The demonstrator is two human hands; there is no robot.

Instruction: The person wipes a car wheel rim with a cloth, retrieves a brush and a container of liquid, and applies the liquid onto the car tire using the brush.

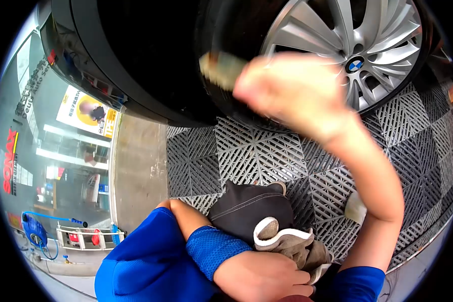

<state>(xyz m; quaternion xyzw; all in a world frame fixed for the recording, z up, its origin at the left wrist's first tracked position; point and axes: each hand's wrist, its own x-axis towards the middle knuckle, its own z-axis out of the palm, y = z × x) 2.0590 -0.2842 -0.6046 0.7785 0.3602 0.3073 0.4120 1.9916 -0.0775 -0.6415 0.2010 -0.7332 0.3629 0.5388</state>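
My right hand (292,93), smeared by motion, is closed around a pale yellowish brush (224,70) with a jagged, bristle-like edge. The brush is at the black sidewall of a car tyre (214,103), left of the silver wheel rim (355,30) with its blue and white centre cap (355,65). Low in front of my body, my left hand (261,277) has curled fingers against a grey-brown towel (299,251) with white edging. Some of those fingers are hidden. Blue mesh cloth (214,249) wraps my left forearm. Dark trousers (251,209) cover my bent knee.
The dark car body (88,45) rises at upper left beside the tyre. Black and grey grid tiles (259,146) cover the floor. A pale object (356,207) lies near my right elbow. Against the glass wall at left are a blue hose reel (34,230) and a white rack (88,238).
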